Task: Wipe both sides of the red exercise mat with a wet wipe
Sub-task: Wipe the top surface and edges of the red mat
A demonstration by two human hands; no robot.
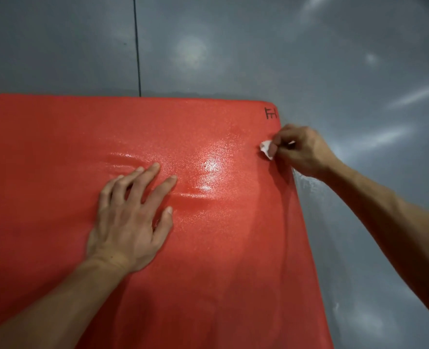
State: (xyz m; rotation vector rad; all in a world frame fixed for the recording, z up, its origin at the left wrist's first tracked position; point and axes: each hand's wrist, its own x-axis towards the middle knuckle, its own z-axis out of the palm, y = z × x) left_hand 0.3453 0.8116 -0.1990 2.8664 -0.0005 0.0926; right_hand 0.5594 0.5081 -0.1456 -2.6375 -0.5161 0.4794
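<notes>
Two hands work on the red exercise mat point(82, 147) spread on the grey floor point(334, 59): your left hand point(130, 217) presses flat, fingers spread; your right hand point(300, 151) pinches a crumpled wet wipe point(265, 148) at the mat's right edge.

Glossy grey floor point(309, 46) with a dark seam point(137, 46).

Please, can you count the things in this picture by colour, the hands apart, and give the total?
Red: 1, the exercise mat
White: 1, the crumpled wet wipe
Grey: 1, the floor
Hands: 2, left hand pressing flat on the mat, right hand pinching the wipe
Total: 5
</notes>
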